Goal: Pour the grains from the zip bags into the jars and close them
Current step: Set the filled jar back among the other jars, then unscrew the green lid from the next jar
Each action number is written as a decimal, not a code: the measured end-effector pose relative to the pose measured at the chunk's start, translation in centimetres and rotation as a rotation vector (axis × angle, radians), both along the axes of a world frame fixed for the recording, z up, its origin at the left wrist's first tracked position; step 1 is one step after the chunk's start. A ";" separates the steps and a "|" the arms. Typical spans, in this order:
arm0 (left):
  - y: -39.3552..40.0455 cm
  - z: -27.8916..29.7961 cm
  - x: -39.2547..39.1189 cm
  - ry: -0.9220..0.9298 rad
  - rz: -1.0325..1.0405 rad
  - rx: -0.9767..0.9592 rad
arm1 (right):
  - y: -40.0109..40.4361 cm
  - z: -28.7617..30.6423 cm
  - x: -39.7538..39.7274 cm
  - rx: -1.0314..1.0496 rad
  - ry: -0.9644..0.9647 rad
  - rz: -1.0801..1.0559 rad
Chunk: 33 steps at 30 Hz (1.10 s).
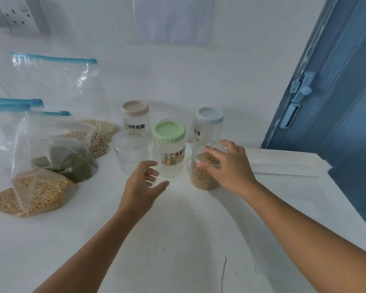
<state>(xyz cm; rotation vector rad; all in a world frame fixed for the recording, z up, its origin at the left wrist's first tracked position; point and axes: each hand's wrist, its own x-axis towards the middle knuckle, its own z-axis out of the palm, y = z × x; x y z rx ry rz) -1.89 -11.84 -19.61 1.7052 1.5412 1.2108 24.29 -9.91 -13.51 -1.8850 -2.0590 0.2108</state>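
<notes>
The right hand (228,166) rests on the top and side of the grain-filled jar (203,174), fingers spread and curled round its rim; whether a lid sits under the hand cannot be told. The left hand (145,187) hovers just in front of the green-lidded jar (169,146), fingers loosely apart, touching nothing. The green-lidded jar stands upright on the white desk (178,240), between the lidless clear jar (130,153) on its left and the grain-filled jar on its right. Behind these stand the beige-lidded jar (135,117) and the blue-lidded jar (208,125), both upright and closed. At the left of the desk lie zip bags: the yellow-grain bag (36,195) nearest, the green-grain bag (76,163) just behind it, and the pale-grain bags (99,136) beside the beige-lidded jar. An empty zip bag (57,81) leans against the wall at the rear. A blue door (336,92) stands at the right
</notes>
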 end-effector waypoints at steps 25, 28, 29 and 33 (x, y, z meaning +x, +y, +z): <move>3.5 5.4 -0.6 -0.030 -0.153 -0.029 | 1.4 5.9 -7.3 -0.069 0.197 0.275; 3.1 5.7 -0.6 -0.040 -0.218 -0.061 | 1.3 6.7 -7.6 -0.105 0.122 0.198; 3.1 5.7 -0.7 -0.032 -0.246 -0.070 | 1.2 6.9 -7.8 -0.117 0.068 0.178; 3.0 5.9 -1.3 -0.015 -0.340 -0.118 | 0.5 7.1 -7.7 -0.096 -0.009 0.170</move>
